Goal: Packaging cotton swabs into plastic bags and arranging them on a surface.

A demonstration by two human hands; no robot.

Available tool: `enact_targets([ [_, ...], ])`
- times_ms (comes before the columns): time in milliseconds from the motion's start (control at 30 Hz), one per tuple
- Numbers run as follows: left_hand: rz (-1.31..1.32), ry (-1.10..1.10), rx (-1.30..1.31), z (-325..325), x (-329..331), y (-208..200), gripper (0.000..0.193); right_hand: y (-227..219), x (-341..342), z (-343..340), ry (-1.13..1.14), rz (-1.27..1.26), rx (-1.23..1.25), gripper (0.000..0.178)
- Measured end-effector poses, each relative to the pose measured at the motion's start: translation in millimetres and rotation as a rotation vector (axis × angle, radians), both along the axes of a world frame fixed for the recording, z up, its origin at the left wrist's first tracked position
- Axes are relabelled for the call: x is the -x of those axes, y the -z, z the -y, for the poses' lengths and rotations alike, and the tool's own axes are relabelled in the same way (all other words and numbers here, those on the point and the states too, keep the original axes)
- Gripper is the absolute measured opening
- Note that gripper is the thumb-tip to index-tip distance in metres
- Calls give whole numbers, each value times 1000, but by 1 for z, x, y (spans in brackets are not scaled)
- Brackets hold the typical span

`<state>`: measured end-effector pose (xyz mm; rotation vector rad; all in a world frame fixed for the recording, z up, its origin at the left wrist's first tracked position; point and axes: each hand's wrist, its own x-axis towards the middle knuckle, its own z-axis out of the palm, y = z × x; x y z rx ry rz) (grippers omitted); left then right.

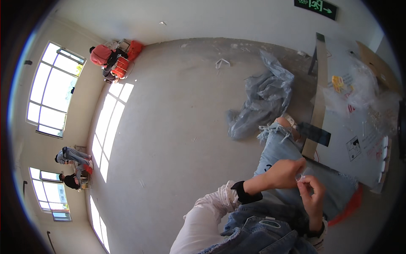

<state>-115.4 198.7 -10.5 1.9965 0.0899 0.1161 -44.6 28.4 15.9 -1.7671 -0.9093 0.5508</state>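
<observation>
Both hands meet above my lap, over ripped light-blue jeans [270,156]. My left hand [282,173] is closed, its knuckles up and a black band at the wrist. Close beside it, my right hand [312,197] pinches with thumb and forefinger. Between the fingertips shows a small clear, whitish piece [299,177], too small to name; both hands seem to grip it. To the right stands a work table [338,148] covered by a pale printed sheet. Clear plastic bags [363,86] lie on it, with a small yellow item [338,83] among them.
A row of white pieces [384,161] lines the table's right side; a cardboard flap [378,65] rises behind. Crumpled grey plastic sheeting [266,97] lies on the floor beyond my knee. A bent white piece [223,63] lies farther off. Several people [103,57] work by the windows.
</observation>
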Motion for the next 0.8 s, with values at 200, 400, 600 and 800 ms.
enact_targets([
  [200, 188, -100, -234, -14, 18, -6, 43, 0, 13, -22, -49, 117, -9, 17],
  [400, 22, -16, 113, -18, 30, -14, 49, -9, 21, -32, -66, 202, -4, 17],
  [600, -50, -80, 169, -24, 7, 5, 38, -7, 8, -30, -25, 91, -47, 28],
  [800, -79, -315, -550, -94, -79, 101, 24, 22, -14, -11, 161, 72, 1, 36],
])
